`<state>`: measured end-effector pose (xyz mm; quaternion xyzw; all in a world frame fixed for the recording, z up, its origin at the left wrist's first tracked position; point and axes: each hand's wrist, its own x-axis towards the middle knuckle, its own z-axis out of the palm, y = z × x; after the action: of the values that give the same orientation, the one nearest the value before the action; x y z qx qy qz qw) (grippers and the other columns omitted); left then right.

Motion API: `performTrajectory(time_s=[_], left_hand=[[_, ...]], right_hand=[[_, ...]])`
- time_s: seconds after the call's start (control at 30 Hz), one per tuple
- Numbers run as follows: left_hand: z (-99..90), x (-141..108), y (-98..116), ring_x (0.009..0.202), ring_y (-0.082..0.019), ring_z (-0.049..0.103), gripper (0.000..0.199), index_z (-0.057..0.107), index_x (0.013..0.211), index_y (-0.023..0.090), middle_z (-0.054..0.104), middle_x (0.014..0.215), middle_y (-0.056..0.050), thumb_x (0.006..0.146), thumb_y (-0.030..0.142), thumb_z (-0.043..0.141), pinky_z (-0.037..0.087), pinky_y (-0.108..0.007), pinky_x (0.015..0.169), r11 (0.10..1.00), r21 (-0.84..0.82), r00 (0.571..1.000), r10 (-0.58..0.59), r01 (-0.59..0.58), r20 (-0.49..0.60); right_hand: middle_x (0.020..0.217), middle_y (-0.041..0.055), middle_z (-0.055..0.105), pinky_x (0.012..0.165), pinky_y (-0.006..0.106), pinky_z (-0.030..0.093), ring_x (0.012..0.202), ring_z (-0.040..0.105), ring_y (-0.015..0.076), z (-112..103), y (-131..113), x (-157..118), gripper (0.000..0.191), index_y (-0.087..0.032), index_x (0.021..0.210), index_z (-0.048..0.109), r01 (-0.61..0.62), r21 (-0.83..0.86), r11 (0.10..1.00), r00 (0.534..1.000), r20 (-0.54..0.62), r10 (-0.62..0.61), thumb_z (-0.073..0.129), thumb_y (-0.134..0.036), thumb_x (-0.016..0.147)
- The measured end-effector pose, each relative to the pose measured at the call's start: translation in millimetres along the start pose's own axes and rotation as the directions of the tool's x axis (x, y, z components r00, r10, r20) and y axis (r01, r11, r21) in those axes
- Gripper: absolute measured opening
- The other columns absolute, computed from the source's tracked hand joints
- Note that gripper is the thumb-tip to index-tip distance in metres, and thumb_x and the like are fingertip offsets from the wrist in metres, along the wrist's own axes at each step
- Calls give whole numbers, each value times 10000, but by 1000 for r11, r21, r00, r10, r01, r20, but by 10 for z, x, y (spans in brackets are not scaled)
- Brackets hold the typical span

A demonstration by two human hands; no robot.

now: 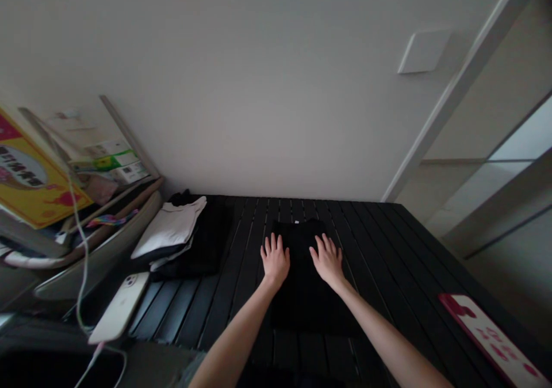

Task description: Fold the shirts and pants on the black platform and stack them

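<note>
A folded black garment [302, 310] lies flat on the black slatted table [379, 250], a small white label showing at its far edge. My left hand [275, 260] rests on its left side, palm down with the fingers spread. On the right side of the cloth, my right hand [328, 258] lies flat in the same way, fingers apart. Neither hand grips anything. The dark cloth blends into the table, so its exact outline is hard to make out.
To the left sits a stack of folded clothes, a pale one [172, 227] on top. Nearer me lie a white phone [121, 307] and its cable [85, 261]. A crowded shelf bin [103, 261] stands far left. A red-and-white box [491, 336] lies at right; a wall [276, 89] rises behind.
</note>
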<state>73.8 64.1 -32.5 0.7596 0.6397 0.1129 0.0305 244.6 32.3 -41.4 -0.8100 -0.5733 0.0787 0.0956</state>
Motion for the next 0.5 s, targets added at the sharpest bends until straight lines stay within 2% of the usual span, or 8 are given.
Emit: performTrajectory(time_s=[0.07,0.13,0.2,0.3,0.4,0.5], left_hand=[[-106,-106,-38,1279,-309,410,491,411,1407,131,446,1423,-154,950,302,350,364,-464,1006,995,24,995,-96,97,-38],[-190,-253,-74,1138,-303,515,467,439,1369,98,548,1281,-176,942,267,357,416,-447,917,990,33,990,-137,138,-36],[-244,-383,-86,1063,-291,555,448,441,1357,96,581,1201,-169,939,231,352,428,-434,881,992,17,993,-121,121,0],[-281,-459,-58,1066,-274,573,496,357,1402,79,560,1215,-187,909,130,356,434,-385,875,989,-83,989,-117,124,86],[-289,-417,-18,1125,-262,562,562,278,1418,27,553,1217,-228,865,52,372,429,-328,895,945,-266,974,-151,193,171],[-287,-356,39,1195,-261,521,556,304,1385,34,559,1217,-230,836,13,393,393,-326,964,851,-486,974,-115,198,195]], right_hand=[[1410,217,429,1006,547,274,1281,392,341,-82,65,-32,523,-112,1374,446,-125,-14,992,992,-24,124,254,-371,962],[1238,247,551,927,548,325,1157,485,369,-131,135,-86,461,-70,1204,576,-207,-18,978,978,-14,207,328,-355,939],[1131,216,612,891,527,343,1099,518,359,-146,184,-129,371,-92,1065,633,-236,-11,972,972,19,236,407,-342,911],[1059,170,656,875,511,346,1078,535,331,-145,194,-139,291,-135,1029,641,-265,11,964,962,64,264,449,-307,892],[987,145,681,849,498,356,1062,552,316,-176,166,-112,253,-168,1000,653,-295,39,955,953,87,291,462,-286,885],[963,124,687,848,470,354,1055,565,291,-274,162,-93,226,-180,978,653,-280,61,958,959,61,277,465,-260,882]])
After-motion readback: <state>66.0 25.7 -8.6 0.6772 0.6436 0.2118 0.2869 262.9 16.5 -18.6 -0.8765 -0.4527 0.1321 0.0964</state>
